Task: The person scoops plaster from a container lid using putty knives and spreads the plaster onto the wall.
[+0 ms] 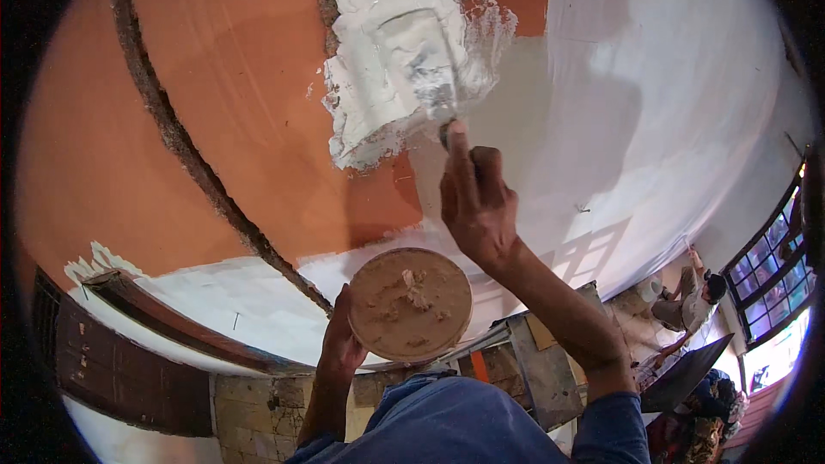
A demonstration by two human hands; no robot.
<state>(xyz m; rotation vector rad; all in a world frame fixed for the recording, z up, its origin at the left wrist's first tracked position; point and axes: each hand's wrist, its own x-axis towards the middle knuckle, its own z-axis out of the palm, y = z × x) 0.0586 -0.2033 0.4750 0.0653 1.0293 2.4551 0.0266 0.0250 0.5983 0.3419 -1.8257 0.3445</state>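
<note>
My right hand (481,206) is closed around the handle of a putty knife (434,86), index finger stretched along it. The blade, blurred and smeared with white, lies against a thick patch of wet white filler (365,77) on the wall. My left hand (341,335) supports a round tub (411,305) from its left side, in front of my body. The tub's round tan face bears several small lumps and a paler clump near the middle. Most of the left hand's fingers are hidden behind the tub.
The wall is orange (249,94) at left, whitish (593,120) at right. A rough groove (180,137) runs down the orange part. Below left is a dark wooden door (129,369). At the far right a person (692,296) works by the wall, near a barred window (773,258).
</note>
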